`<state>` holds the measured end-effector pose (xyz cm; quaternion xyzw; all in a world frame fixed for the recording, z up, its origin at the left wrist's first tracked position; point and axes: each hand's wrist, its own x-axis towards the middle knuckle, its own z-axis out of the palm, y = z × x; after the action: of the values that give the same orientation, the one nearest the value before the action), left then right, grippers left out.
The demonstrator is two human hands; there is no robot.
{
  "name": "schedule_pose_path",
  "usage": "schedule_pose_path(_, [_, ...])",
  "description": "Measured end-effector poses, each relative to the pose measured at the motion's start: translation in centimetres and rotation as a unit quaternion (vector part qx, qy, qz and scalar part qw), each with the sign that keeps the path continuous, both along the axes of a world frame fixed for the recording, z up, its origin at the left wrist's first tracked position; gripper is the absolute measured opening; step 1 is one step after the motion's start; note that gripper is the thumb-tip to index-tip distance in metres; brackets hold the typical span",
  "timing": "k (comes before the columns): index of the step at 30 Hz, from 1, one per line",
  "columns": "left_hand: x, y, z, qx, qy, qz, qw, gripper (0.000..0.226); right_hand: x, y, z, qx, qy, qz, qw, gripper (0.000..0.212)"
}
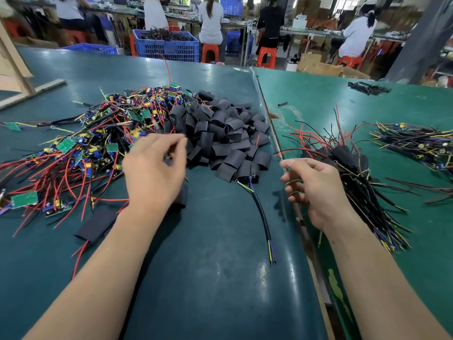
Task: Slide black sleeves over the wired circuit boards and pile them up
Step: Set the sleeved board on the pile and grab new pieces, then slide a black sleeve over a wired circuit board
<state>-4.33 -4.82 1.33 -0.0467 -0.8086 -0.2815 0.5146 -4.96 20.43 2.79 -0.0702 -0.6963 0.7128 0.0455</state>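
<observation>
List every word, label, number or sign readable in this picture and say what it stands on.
None can be read.
Green circuit boards: any markings are too small and blurred.
Black sleeves: no print shows.
Blue crates: no legible lettering.

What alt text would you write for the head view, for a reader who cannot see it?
A person's left hand reaches, blurred, over a tangle of wired circuit boards on a green table, while the right hand, fingers loosely curled, hovers beside a pile of sleeved boards. A heap of black sleeves lies between them.
</observation>
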Motion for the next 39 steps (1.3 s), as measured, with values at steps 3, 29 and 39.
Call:
schedule_pose_path(3, [0.6,2.3,-0.5,-0.06,0.01,-0.141,0.988,0.007,0.4,-0.6,-0.2,0.033,0.022,0.109,0.993,0.005])
schedule_pose_path(29, [1.4,3.8,-0.8,-0.059,-0.177,-0.202,0.961,0.038,0.8,-1.6,-0.2,-0.11,0.143,0.155,0.971,0.019])
schedule_pose_path(39, [0.6,3.1,-0.5,-0.032,-0.04,-0.126,0.991,0.031,0.6,-2.1,-0.7,-0.079,0.136,0.162,0.974,0.034])
